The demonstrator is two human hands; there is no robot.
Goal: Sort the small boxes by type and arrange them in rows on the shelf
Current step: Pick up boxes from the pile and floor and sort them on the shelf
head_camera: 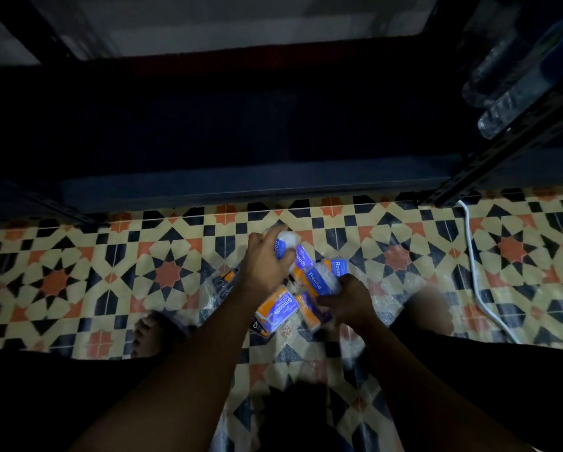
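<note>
Several small blue-and-orange boxes lie in a loose pile on the patterned floor. My left hand [267, 262] grips one blue box [281, 246] marked "Round" at the far side of the pile. My right hand [345, 301] grips another "Round" box [319, 282] at the pile's right. A "Smooth" box [276, 309] lies orange side up between my forearms, and a second "Smooth" box [301, 259] lies between the two held ones. The dark low shelf [241, 187] runs across just beyond the pile, and its inside is too dim to read.
A black perforated shelf post [488, 158] stands at right, with clear plastic bottles [508, 102] behind it. A white cable [479, 272] trails over the floor at right. Crinkled clear plastic wrap [218, 288] lies under the pile. A bare foot [148, 331] rests at left.
</note>
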